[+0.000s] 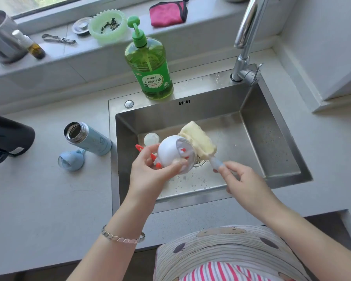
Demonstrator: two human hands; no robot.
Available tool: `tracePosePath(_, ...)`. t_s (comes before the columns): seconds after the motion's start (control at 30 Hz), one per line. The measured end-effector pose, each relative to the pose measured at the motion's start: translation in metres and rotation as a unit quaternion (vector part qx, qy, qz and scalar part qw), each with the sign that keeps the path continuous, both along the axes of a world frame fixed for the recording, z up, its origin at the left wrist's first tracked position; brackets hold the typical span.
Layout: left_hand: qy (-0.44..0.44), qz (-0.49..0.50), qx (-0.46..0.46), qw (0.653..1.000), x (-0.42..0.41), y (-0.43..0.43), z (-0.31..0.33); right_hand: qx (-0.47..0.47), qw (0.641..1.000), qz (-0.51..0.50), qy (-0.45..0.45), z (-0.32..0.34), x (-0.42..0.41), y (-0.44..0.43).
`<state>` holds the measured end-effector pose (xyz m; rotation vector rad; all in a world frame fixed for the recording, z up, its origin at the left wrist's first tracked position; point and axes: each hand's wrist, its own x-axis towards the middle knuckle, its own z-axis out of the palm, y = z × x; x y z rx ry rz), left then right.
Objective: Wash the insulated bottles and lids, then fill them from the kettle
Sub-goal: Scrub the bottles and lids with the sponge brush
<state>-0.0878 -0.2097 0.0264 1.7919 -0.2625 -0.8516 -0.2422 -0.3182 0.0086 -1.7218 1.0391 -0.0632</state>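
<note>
Over the steel sink (272,126), my left hand (150,169) grips a white round lid (170,151) with red parts and a clear rim. My right hand (241,179) holds the blue handle of a yellow sponge brush (199,138), whose sponge head lies against the lid's rim. An open light-blue insulated bottle (89,138) stands on the counter left of the sink, with its blue lid (71,160) lying in front of it. The black kettle (6,136) is at the far left edge. A pale round piece (151,138) lies in the sink behind the lid.
A green dish-soap pump bottle (148,65) stands behind the sink. The chrome tap (245,37) rises at the sink's back right. On the windowsill are a green strainer (107,25), a sink plug (82,26), a pink cloth (167,14), a peeler (58,39) and a metal pot (0,37).
</note>
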Motion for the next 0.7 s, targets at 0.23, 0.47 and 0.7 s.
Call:
tracePosePath(0.23, 0.063, -0.039, 0.023, 0.997, -0.011, -0.001, -0.006, 0.324, 0.933, -0.06, -0.147, 0.008, 0.014, -0.007)
tracePosePath(0.47, -0.001, -0.155, 0.132, 0.979, -0.007, -0.006, 0.004, 0.32, 0.935, -0.051, -0.148, 0.004, 0.01, -0.006)
tracePosePath(0.7, -0.018, -0.208, 0.115, 0.971, 0.0, -0.007, 0.007, 0.256, 0.961, -0.016, -0.105, 0.012, 0.014, -0.01)
